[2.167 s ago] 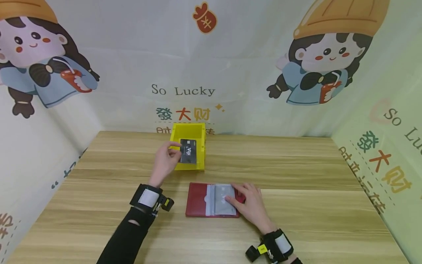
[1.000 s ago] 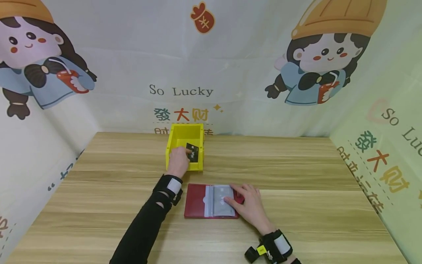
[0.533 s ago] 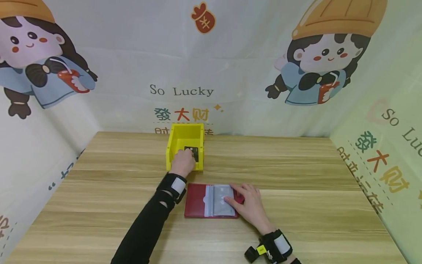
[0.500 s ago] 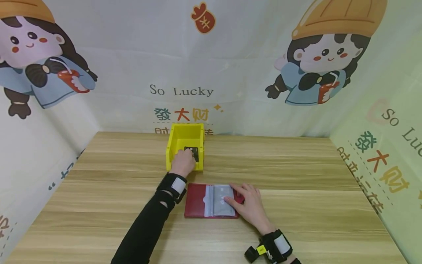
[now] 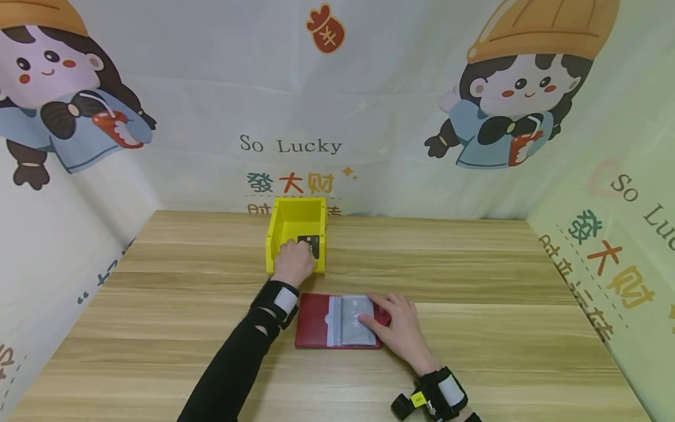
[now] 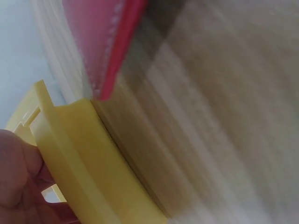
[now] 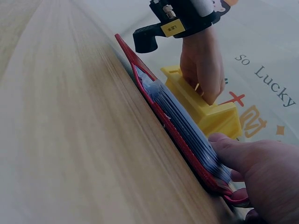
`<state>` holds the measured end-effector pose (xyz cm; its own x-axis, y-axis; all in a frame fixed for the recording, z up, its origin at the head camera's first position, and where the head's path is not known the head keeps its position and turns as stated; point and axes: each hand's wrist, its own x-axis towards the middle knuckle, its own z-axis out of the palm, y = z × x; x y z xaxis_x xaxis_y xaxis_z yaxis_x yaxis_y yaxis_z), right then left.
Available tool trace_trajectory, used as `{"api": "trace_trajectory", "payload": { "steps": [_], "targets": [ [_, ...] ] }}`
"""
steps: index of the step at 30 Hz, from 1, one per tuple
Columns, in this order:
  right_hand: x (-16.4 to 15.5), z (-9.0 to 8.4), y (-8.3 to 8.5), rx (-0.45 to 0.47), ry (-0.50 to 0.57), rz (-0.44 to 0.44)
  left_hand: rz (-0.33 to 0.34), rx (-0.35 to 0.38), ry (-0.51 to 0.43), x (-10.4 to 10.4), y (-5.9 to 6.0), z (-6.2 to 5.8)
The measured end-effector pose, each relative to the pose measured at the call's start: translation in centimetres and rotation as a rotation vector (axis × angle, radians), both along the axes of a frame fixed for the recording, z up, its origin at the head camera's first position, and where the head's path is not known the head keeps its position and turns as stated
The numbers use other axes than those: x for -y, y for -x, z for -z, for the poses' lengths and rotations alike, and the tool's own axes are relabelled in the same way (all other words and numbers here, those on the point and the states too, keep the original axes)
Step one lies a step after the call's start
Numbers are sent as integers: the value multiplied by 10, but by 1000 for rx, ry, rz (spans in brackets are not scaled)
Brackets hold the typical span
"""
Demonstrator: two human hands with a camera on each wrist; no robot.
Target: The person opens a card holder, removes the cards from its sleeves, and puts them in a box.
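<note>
My left hand [image 5: 293,262] reaches down into a yellow plastic bin [image 5: 270,253] at the back of the table, its fingers bent at a dark card [image 5: 310,240]. The fingertips are hidden, so whether they pinch the card cannot be told. In the left wrist view, part of this hand [image 6: 16,175] shows behind the bin's wall [image 6: 100,172]. A red card holder [image 5: 312,322] lies opened flat in front of the bin, its clear sleeves [image 5: 356,334] stacked on the right. My right hand [image 5: 401,329] grips its right edge, thumb on the sleeves and fingers at the cover.
The wooden table [image 5: 490,328] extends widely on both sides. A printed cloth [image 5: 385,117] stands as a wall right behind the bin and along the sides. Both wrists wear black straps with small cameras [image 5: 403,405].
The left hand has gone from holding the card above the bin to reaching inside, over the card, which now sits lower. It shifted slightly right lately. The right hand and card holder stay put.
</note>
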<state>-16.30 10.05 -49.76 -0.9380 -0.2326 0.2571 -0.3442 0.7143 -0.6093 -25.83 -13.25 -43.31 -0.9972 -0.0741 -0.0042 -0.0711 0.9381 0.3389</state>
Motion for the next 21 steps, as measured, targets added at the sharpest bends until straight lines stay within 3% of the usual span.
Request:
{"api": "trace_trajectory", "payload": {
  "steps": [5,9,12,16,21],
  "targets": [
    [0,1,1,-3,2,3,75,-216,24,4,-7,1],
    [0,1,1,4,12,0,86,-315,-101,0,-29,-7],
    [0,1,1,7,24,-6,114,-283,-211,-8,-54,-15],
    [0,0,2,-5,16,-24,208,-143,-315,-16,-86,-18],
    [-3,-1,4,-36,-18,-60,373,48,-430,-19,-108,-7]
  ]
}}
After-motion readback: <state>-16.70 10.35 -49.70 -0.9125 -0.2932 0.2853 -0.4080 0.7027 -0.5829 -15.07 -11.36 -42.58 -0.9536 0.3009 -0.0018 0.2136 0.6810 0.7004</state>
